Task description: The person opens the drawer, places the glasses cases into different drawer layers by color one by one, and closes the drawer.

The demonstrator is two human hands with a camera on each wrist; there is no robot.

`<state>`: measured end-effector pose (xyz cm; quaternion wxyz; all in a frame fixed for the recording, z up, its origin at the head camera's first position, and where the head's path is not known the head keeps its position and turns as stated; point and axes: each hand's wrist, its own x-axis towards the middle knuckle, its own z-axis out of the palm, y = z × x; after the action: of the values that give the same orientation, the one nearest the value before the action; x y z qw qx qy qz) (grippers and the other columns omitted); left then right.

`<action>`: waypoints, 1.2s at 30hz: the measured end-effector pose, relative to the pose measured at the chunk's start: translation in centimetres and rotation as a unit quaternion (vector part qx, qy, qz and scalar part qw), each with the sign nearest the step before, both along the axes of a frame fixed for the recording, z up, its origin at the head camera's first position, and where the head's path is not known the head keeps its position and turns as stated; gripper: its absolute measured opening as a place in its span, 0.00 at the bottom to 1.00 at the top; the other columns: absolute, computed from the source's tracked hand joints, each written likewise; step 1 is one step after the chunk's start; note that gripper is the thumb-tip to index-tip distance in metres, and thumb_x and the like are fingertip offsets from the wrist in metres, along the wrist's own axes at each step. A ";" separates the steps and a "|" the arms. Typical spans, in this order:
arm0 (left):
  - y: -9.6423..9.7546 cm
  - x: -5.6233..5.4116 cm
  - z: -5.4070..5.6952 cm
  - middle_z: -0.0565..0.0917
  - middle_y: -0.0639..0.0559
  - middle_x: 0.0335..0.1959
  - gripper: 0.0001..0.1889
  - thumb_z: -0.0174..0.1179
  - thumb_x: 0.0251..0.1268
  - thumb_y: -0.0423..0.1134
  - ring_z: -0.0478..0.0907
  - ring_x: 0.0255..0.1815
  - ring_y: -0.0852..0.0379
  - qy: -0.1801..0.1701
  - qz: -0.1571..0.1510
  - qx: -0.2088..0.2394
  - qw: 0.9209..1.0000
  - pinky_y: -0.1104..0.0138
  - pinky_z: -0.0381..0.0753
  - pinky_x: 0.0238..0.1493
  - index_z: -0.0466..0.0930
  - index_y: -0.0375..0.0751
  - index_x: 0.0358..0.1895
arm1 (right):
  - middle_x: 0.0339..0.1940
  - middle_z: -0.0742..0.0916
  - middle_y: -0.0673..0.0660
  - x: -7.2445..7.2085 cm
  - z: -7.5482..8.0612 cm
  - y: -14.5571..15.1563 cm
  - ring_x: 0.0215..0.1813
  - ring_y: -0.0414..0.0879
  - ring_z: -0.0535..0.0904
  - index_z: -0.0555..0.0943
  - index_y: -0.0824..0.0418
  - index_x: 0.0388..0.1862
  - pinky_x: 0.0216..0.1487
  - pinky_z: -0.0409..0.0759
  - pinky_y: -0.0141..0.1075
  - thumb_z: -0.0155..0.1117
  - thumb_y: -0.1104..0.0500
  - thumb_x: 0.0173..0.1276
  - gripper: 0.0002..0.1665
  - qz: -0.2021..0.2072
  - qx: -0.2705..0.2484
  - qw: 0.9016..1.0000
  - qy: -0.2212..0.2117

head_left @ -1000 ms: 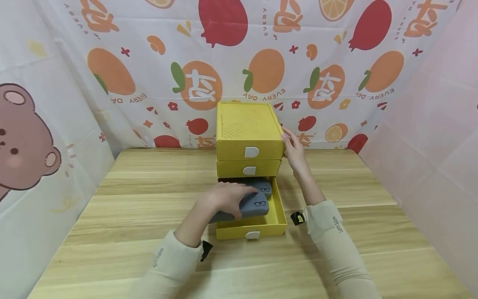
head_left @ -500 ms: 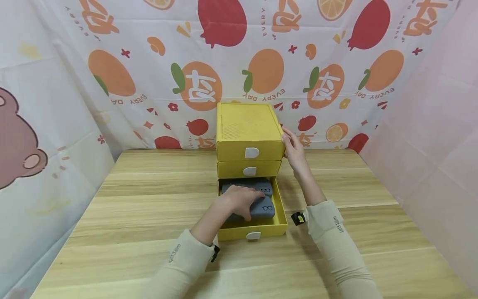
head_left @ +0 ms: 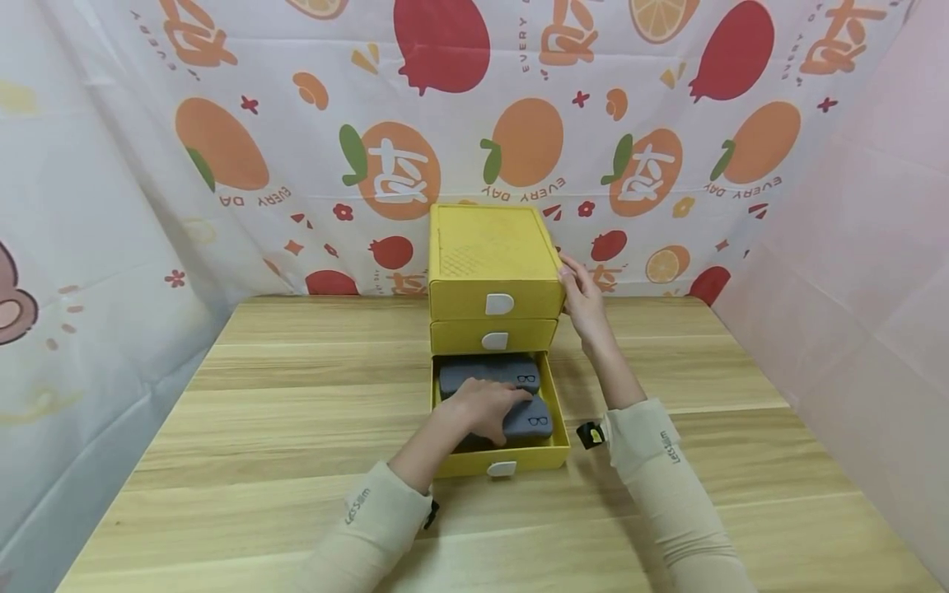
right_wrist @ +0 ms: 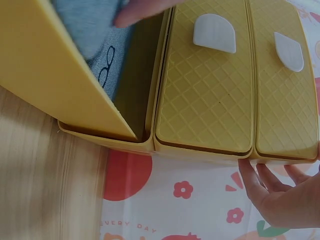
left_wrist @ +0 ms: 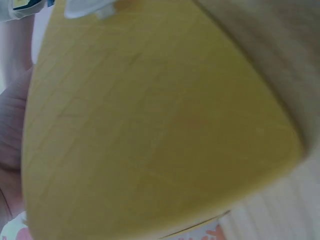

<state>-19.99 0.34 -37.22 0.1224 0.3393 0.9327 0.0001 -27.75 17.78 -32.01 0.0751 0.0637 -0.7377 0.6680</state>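
My left hand reaches down into the pulled-out bottom drawer of a yellow three-tier drawer unit. Thumb and fingers span a dark grey-blue glasses case, printed with a small glasses outline, which lies at the drawer's front. Behind it lies a second glasses case of the same kind. The left wrist view is mostly filled by the yellow drawer front. My right hand rests against the right side of the top tier, fingers extended, as the right wrist view also shows.
The two upper drawers are closed, each with a white tab handle. The unit stands on a light wood table near its back edge. A fruit-printed cloth hangs behind, with pale cloths at both sides.
My left hand has moved right and lowered the front glasses case from over the drawer's left edge into the drawer, in front of the other case. My right hand has stayed put.
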 end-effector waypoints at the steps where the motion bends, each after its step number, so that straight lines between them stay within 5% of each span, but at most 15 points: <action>1: -0.1 0.0 -0.2 0.70 0.55 0.61 0.38 0.70 0.47 0.47 0.71 0.55 0.51 0.002 -0.001 0.003 1.000 0.59 0.74 0.44 0.65 0.57 0.65 | 0.59 0.73 0.60 0.1 0.1 0.0 0.49 0.50 0.73 0.62 0.54 0.70 0.49 0.73 0.46 0.44 0.50 0.74 0.27 0.000 0.000 1.000 0.000; 14: -0.3 -0.1 -2.3 0.70 0.54 0.61 0.40 0.71 0.47 0.46 0.70 0.56 0.50 0.004 -0.005 0.030 1.000 0.53 0.72 0.47 0.63 0.56 0.67 | 0.59 0.72 0.63 2.0 1.7 -0.8 0.49 0.50 0.73 0.61 0.58 0.70 0.50 0.73 0.46 0.42 0.54 0.75 0.26 0.003 0.002 1.000 0.003; 24: -0.1 0.1 -2.6 0.68 0.52 0.62 0.41 0.70 0.49 0.45 0.66 0.60 0.48 0.003 -0.001 0.037 0.999 0.56 0.70 0.53 0.60 0.54 0.68 | 0.59 0.72 0.63 1.9 1.7 -0.8 0.49 0.50 0.73 0.61 0.58 0.70 0.50 0.73 0.46 0.43 0.53 0.75 0.27 0.005 -0.001 1.000 0.001; 36: -0.7 0.1 -2.6 0.64 0.51 0.65 0.39 0.68 0.52 0.41 0.61 0.64 0.49 -0.042 -0.016 0.065 0.997 0.57 0.64 0.59 0.60 0.53 0.69 | 0.60 0.72 0.62 2.0 1.8 -0.8 0.49 0.50 0.72 0.61 0.56 0.70 0.49 0.73 0.44 0.42 0.53 0.75 0.27 -0.003 0.008 1.000 -0.008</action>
<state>-19.93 -0.39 -39.77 0.1390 0.3610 0.9192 0.0731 -25.77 17.00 -30.18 0.0706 0.0562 -0.7436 0.6625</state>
